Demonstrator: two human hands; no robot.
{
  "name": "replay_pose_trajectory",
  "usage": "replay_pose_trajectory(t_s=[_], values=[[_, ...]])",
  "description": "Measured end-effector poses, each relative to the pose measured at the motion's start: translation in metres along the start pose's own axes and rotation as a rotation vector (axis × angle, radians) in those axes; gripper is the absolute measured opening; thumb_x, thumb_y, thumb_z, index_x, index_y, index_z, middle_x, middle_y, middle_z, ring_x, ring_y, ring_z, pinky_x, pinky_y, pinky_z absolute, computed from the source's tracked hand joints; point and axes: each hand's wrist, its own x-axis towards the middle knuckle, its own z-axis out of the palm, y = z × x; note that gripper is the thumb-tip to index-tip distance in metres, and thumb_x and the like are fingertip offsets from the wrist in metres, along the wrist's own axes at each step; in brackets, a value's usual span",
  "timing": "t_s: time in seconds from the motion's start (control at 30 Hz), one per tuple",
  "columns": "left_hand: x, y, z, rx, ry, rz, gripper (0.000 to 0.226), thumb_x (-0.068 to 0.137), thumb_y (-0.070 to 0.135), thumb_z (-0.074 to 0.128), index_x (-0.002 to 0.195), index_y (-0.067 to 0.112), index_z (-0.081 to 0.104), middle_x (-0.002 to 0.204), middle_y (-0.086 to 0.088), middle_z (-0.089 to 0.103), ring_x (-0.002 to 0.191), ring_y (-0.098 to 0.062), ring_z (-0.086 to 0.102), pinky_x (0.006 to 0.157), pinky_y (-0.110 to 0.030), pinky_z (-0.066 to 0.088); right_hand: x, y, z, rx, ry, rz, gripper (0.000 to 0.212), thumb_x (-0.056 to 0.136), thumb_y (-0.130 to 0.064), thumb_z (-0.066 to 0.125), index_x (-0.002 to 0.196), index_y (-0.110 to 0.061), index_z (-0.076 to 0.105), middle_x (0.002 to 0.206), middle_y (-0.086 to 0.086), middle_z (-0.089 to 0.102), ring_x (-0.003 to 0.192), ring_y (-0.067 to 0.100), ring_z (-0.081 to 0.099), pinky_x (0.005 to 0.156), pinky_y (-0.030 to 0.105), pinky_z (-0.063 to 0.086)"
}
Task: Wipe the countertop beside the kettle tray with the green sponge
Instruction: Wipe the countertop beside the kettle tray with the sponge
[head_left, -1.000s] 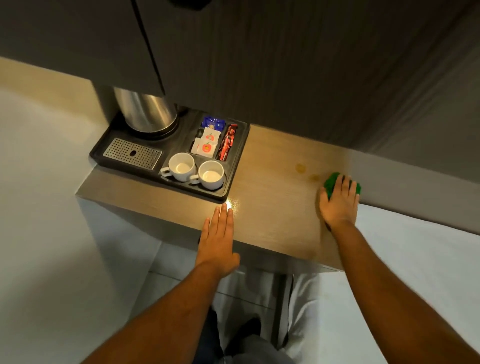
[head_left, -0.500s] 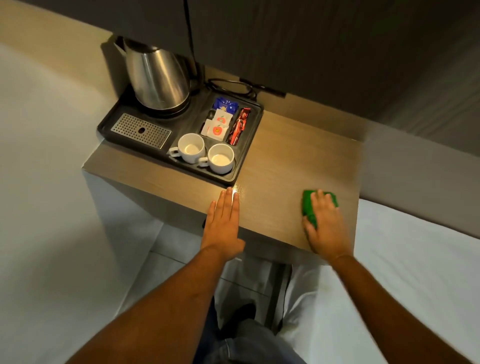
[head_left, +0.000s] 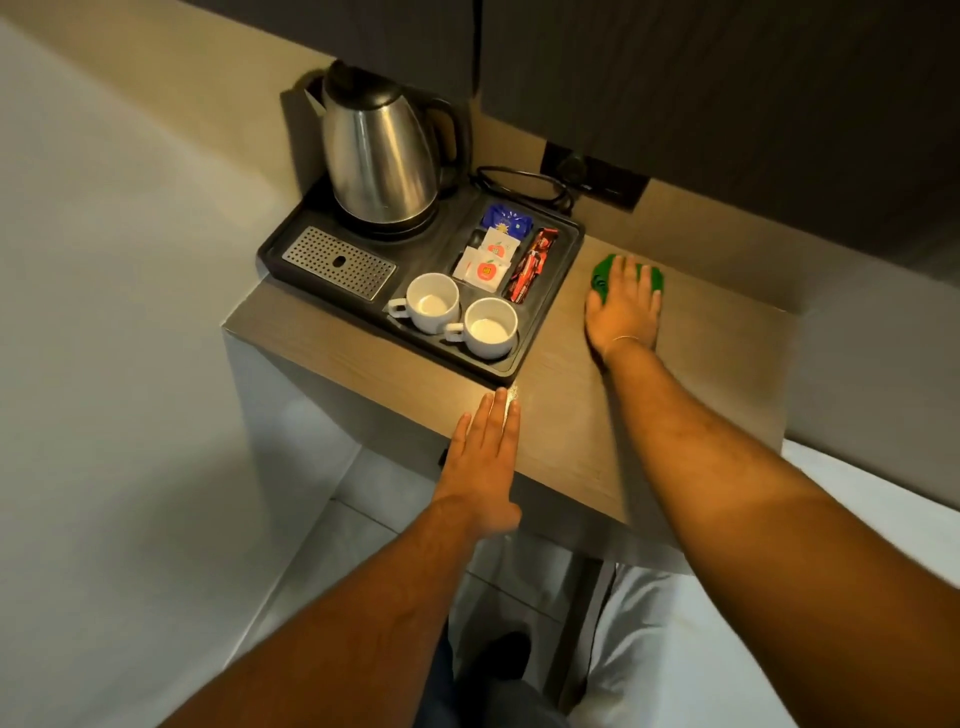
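My right hand (head_left: 623, 309) presses flat on the green sponge (head_left: 602, 274), which sits on the wooden countertop (head_left: 717, 374) just right of the black kettle tray (head_left: 563, 260), near the back wall. Only the sponge's far edges show past my fingers. My left hand (head_left: 480, 457) lies flat with fingers together on the countertop's front edge, just below the tray's near right corner, and holds nothing.
On the tray stand a steel kettle (head_left: 376, 150), two white cups (head_left: 434, 304) (head_left: 491, 327), sachets (head_left: 488, 260) and a drip grate (head_left: 337, 262). A black cord (head_left: 524, 182) runs to a wall socket (head_left: 595, 174). Dark cabinets hang overhead. White bedding lies on both sides.
My right hand slid the sponge from the front right of the countertop to the back, close beside the tray. The left hand stayed put. The view tilted, showing the whole kettle.
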Motion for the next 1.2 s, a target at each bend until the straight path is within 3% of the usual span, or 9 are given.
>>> replay_pose_trajectory(t_s=[0.17, 0.3, 0.47, 0.63, 0.77, 0.83, 0.97, 1.13, 1.2], values=[[-0.003, 0.004, -0.009, -0.008, -0.03, -0.003, 0.141, 0.083, 0.037, 0.081, 0.161, 0.012, -0.034, 0.172, -0.013, -0.041, 0.159, -0.033, -0.036, 0.134, -0.057, -0.008, -0.094, -0.006, 0.026, 0.019, -0.05, -0.242, 0.078, 0.107, -0.039, 0.049, 0.174, -0.022, 0.014, 0.182, 0.003, 0.012, 0.168, 0.028, 0.007, 0.136, 0.055, 0.014], [-0.005, 0.006, -0.013, -0.037, -0.015, 0.005, 0.135, 0.084, 0.031, 0.075, 0.161, 0.011, -0.034, 0.173, -0.014, -0.039, 0.159, -0.032, -0.036, 0.133, -0.053, -0.015, -0.207, 0.02, 0.067, 0.045, -0.125, -0.327, 0.086, 0.1, -0.046, 0.047, 0.174, -0.027, 0.007, 0.182, -0.003, 0.005, 0.168, 0.021, -0.002, 0.134, 0.051, 0.007], [-0.006, 0.005, -0.016, -0.024, -0.009, 0.0, 0.135, 0.084, 0.033, 0.076, 0.161, 0.009, -0.033, 0.173, -0.015, -0.038, 0.16, -0.032, -0.034, 0.135, -0.054, -0.01, -0.181, 0.011, 0.063, -0.043, -0.106, -0.353, 0.085, 0.101, -0.046, 0.051, 0.174, -0.023, 0.013, 0.182, 0.001, 0.011, 0.169, 0.024, 0.004, 0.136, 0.049, 0.007], [-0.001, 0.0, -0.004, -0.03, -0.008, 0.006, 0.138, 0.084, 0.04, 0.077, 0.161, 0.011, -0.035, 0.173, -0.013, -0.04, 0.16, -0.032, -0.035, 0.135, -0.056, -0.006, -0.059, 0.001, 0.016, -0.042, -0.046, -0.23, 0.076, 0.109, -0.041, 0.048, 0.174, -0.018, 0.015, 0.181, 0.006, 0.016, 0.168, 0.028, 0.011, 0.136, 0.05, 0.014], [0.003, -0.001, -0.004, -0.013, -0.031, 0.013, 0.141, 0.085, 0.043, 0.077, 0.159, 0.011, -0.038, 0.171, -0.014, -0.043, 0.159, -0.034, -0.036, 0.135, -0.057, -0.008, -0.002, 0.083, -0.026, -0.044, 0.033, 0.019, 0.06, 0.112, -0.038, 0.046, 0.165, -0.01, 0.04, 0.17, 0.018, 0.041, 0.157, 0.041, 0.036, 0.13, 0.049, 0.027], [0.003, 0.0, -0.002, -0.026, -0.034, 0.015, 0.142, 0.084, 0.043, 0.078, 0.159, 0.012, -0.039, 0.17, -0.013, -0.044, 0.158, -0.034, -0.037, 0.134, -0.056, -0.009, -0.005, 0.137, -0.039, -0.018, 0.048, 0.187, 0.057, 0.114, -0.034, 0.045, 0.164, -0.005, 0.041, 0.169, 0.023, 0.041, 0.156, 0.045, 0.036, 0.128, 0.05, 0.027], [0.002, -0.001, 0.0, -0.041, -0.006, 0.007, 0.143, 0.082, 0.039, 0.078, 0.158, 0.013, -0.04, 0.169, -0.012, -0.047, 0.157, -0.033, -0.04, 0.134, -0.056, -0.009, -0.079, 0.179, -0.027, 0.04, 0.102, 0.283, 0.064, 0.111, -0.024, 0.052, 0.167, 0.0, 0.031, 0.172, 0.025, 0.033, 0.161, 0.045, 0.024, 0.133, 0.053, 0.017], [0.004, -0.002, 0.0, -0.03, -0.023, 0.011, 0.146, 0.081, 0.043, 0.076, 0.152, 0.014, -0.048, 0.168, -0.013, -0.047, 0.156, -0.034, -0.041, 0.13, -0.053, -0.018, -0.239, 0.113, 0.042, -0.009, 0.058, 0.066, 0.085, 0.101, -0.035, 0.062, 0.173, -0.017, 0.02, 0.18, 0.006, 0.021, 0.166, 0.034, 0.016, 0.13, 0.061, 0.03], [0.004, -0.003, 0.001, -0.022, -0.033, 0.01, 0.149, 0.079, 0.045, 0.077, 0.149, 0.015, -0.051, 0.167, -0.013, -0.049, 0.156, -0.034, -0.042, 0.13, -0.054, -0.019, -0.259, 0.07, 0.065, 0.006, -0.008, -0.061, 0.087, 0.099, -0.042, 0.053, 0.174, -0.023, 0.012, 0.181, -0.001, 0.01, 0.167, 0.026, 0.007, 0.132, 0.057, 0.022]])
